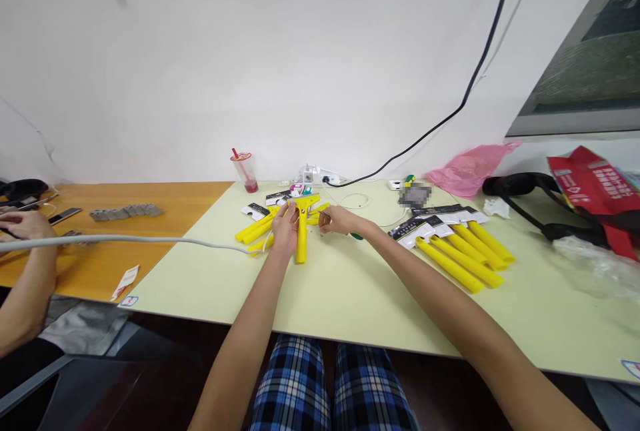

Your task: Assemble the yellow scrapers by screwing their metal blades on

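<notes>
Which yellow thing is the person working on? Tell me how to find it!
Look at the pale green table, near its middle in front of the white wall. Both hands meet there: the left hand rests on one yellow tool. It lies alone pointing toward the person, while other yellow tools lie in a row off to the right.

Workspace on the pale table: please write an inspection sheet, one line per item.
Surface: pale table, joined to an orange table on the left.
Job's things: yellow tool under both hands; yellow tools with labels, in a row at the right.
Clutter: drink cup, pink bag, red bag.
Grippers: left hand rests on the yellow tool; right hand holds a thin green-handled tool.
Cables: black cable on the wall; grey cable across both tables.
Surroundings: white wall; another person's hand at far left.
</notes>
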`<state>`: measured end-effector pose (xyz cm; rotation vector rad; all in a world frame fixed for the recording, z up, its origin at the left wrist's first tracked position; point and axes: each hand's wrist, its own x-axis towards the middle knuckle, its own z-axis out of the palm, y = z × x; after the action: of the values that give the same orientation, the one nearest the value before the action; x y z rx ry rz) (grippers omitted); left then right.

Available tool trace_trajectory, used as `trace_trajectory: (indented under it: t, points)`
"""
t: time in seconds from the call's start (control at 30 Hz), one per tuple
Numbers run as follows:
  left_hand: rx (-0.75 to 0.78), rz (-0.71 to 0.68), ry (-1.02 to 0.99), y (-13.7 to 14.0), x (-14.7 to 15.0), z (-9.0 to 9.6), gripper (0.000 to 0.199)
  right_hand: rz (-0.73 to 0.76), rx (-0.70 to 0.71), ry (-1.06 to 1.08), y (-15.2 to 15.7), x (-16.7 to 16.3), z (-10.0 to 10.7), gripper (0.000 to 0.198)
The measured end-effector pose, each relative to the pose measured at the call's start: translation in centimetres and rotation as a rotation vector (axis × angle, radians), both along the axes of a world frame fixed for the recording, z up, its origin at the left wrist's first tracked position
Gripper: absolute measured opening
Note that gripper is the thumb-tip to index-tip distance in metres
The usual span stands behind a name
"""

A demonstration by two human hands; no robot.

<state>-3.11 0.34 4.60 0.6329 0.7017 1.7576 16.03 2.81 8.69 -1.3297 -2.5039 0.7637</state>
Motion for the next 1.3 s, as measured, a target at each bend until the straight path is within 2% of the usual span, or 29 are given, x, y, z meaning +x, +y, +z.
trace_trajectory:
  t: [0.27, 0.5, 0.7, 0.87, 0.97, 1.07, 1.13, 1.2, 1.3]
  points:
    - [-0.010, -0.036, -0.054, -0.3, 0.2, 0.4, 0.026, 0.005, 0.005, -0.074, 0.0, -1.4, -1.4, 0.009]
    - [-0.040, -0.057, -0.004, 0.1, -0.1, 0.0, 0.036, 0.035, -0.043, -0.202, -0.4, -1.2, -1.0, 0.013]
    - [-0.044, -0.071, 0.013, 0.3, 0.0, -0.2, 0.035, 0.037, -0.035, -0.214, -0.6, -1.4, -1.2, 0.006]
    - [-0.077, -0.098, 0.016, 0.0, 0.7, -0.2, 0.036, -0.062, 0.066, -0.100, -1.9, 0.5, -1.1, 0.006]
    - [-0.122, -0.154, 0.052, -0.2, 1.3, -0.4, 0.035, -0.242, 0.180, 0.029, -3.1, 3.2, -1.4, 0.011]
    - [-0.193, -0.227, 0.108, -0.4, 2.3, -0.8, 0.029, -0.510, 0.299, 0.383, -4.5, 5.7, -2.3, 0.017]
    - [-0.229, -0.268, 0.141, -0.6, 3.0, -1.2, 0.024, -0.603, 0.351, 0.564, -5.3, 6.6, -3.1, 0.024]
    - [-0.249, -0.302, 0.174, -0.8, 3.6, -1.6, 0.021, -0.591, 0.390, 0.632, -5.8, 6.8, -3.8, 0.026]
    - [-0.252, -0.338, 0.212, -1.0, 4.3, -2.1, 0.017, -0.444, 0.450, 0.602, -6.0, 6.0, -4.6, 0.018]
